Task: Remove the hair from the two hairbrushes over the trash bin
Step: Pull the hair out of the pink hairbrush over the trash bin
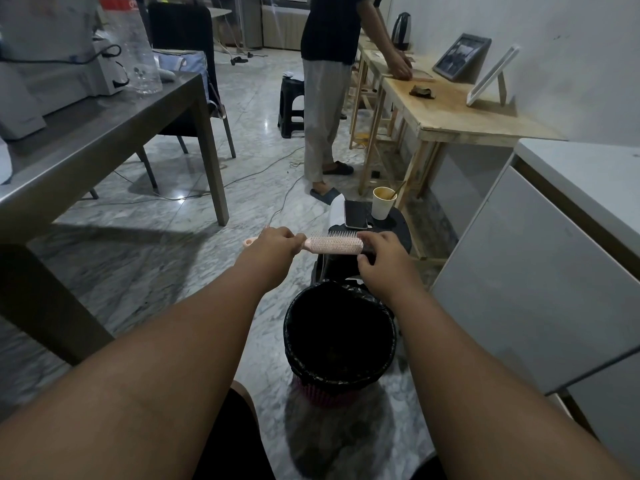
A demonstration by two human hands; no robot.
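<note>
— Marble, grey-veined and glossy, for the floor (263,109). Steel-topped table (104,140) at ten o'clock. Raw wooden bench (460,98) at two, with a second person (327,81) standing at it and a dark picture frame (462,57) propped against the wall. White cabinet (536,265) at three.

— And closer in?

— Black stool (403,237) at one o'clock, carrying a phone (356,214) and a paper cup (383,202). Round trash bin (289,317) at six, lined with a black bag, standing on the marble between the forearms.

— Brush?

— Pink hairbrush (334,244), held level in the air, just toward twelve from the bin's far rim. Handle toward nine, head toward three, pale bristles pointing up and away.

— Hands?

— Handle wrapped in the left hand (273,245), looped end poking out at nine. Tip of the head pinched by the right hand (381,252), fingers curled over the bristles, thumb underneath. Hair between those fingers: cannot tell.
</note>
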